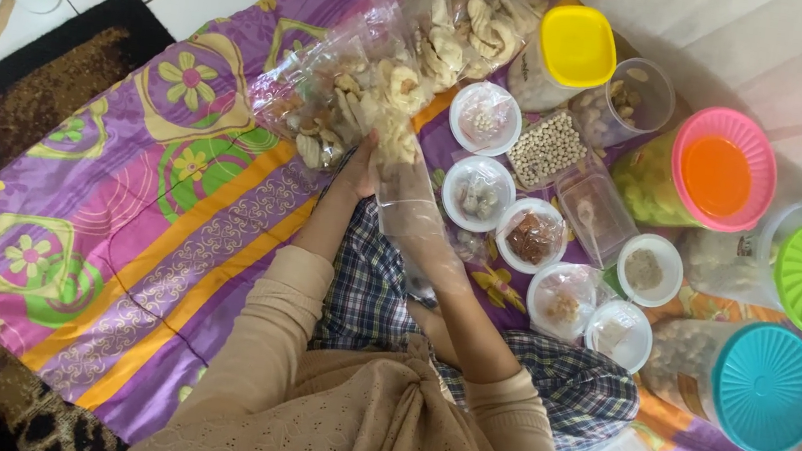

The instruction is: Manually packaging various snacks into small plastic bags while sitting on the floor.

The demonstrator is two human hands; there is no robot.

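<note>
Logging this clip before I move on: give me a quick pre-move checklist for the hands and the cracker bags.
1. Left hand on the big cracker bag: ok.
2. Right hand inside the small clear bag: ok.
3. Crackers already in the small bag: ok.
4. Big bag's opening facing the hands: cannot tell.
5. Small white bowls clear of the right forearm: ok.
6. Yellow-lidded jar closed: ok.
</note>
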